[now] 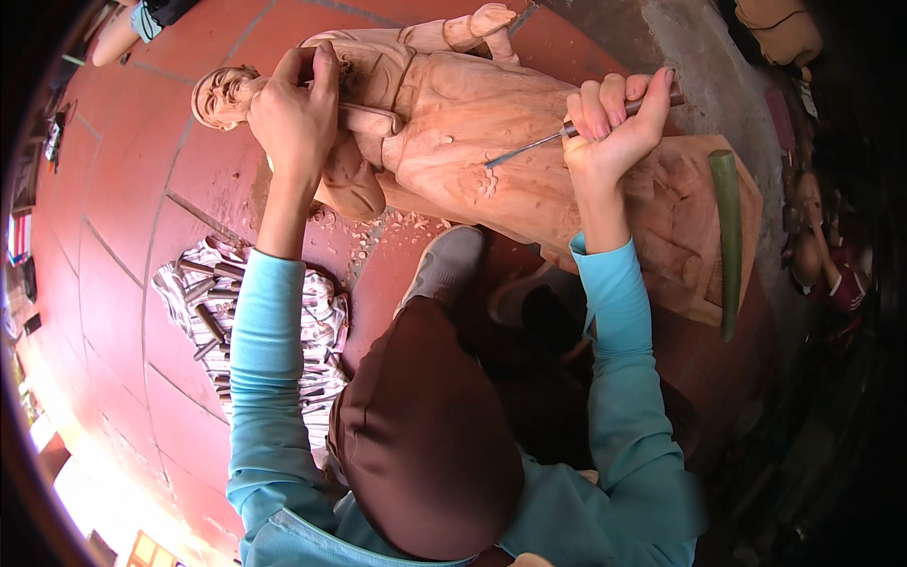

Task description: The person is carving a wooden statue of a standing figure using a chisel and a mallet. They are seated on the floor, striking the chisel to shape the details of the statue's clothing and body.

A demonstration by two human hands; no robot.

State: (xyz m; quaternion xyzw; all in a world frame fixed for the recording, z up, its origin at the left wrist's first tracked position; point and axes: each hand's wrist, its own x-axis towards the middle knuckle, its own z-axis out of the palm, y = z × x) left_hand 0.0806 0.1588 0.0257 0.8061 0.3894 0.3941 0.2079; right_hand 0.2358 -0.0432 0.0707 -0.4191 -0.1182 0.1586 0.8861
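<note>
Item: wooden figure carving [491, 142], pale reddish wood, laid on its side across a red tiled floor [123, 217], head toward the left of the view, base slab toward the right.

Left hand [295, 113]: closed over the upper chest and shoulder of the carving, just beside the carved head [225, 94]; fingers are curled around the wood and the thumb is pressed against it. Nothing else is held.

Right hand [614, 118]: wrapped tightly around the handle of a carving chisel [557, 137]. The slim metal blade is angled down and to the left, and its tip is set against the torso of the carving, beside a small patch of cut detail.

Base slab [694, 217]: flat, part of the same wood, relief-carved. A long green stick-like object [727, 241] is laid along its right edge.

Wood chips [397, 225]: scattered on the floor just beneath the carving's torso.

Tool cloth [203, 283]: patterned fabric spread on the floor on the left side, beside the left forearm, with many further chisels and gouges laid on it.

Dress: turquoise long sleeves [614, 312], dark brown trousers over a raised knee [425, 425], a grey shoe [444, 265] placed near the carving.

Periphery: another person's limb [123, 33] is seen at the top left; smaller figures at the dark right edge are too dim to be told.
</note>
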